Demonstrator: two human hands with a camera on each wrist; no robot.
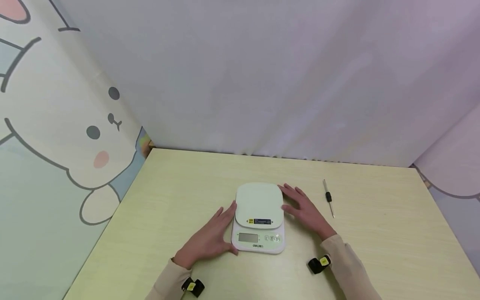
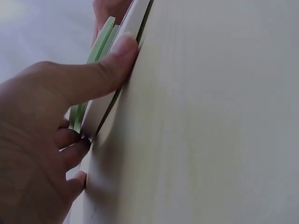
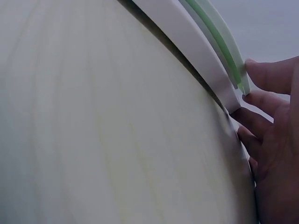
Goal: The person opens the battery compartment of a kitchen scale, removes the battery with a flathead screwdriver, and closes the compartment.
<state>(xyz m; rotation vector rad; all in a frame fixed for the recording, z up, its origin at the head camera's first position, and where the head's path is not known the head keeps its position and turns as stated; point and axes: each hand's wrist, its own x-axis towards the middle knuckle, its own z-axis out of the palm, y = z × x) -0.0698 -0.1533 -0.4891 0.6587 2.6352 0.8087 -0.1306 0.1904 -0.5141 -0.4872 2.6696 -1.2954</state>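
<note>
A white kitchen scale [image 1: 258,218] lies flat on the table, its display and buttons toward me. My left hand [image 1: 211,235] holds its left side, with the thumb at the front left corner and the fingers along the edge. In the left wrist view that thumb [image 2: 105,72] presses the scale's white side. My right hand [image 1: 305,210] holds the far right part, thumb against the right edge and fingers near the back corner. The right wrist view shows its fingertips [image 3: 254,100] at the corner of the base and the green-edged top plate [image 3: 224,42].
To the right of the scale lies a thin screwdriver [image 1: 328,198] with a black grip. The light wooden table [image 1: 386,233] ends at a pale curtain [image 1: 262,83] behind. A cartoon-printed cloth [image 1: 56,137] hangs on the left.
</note>
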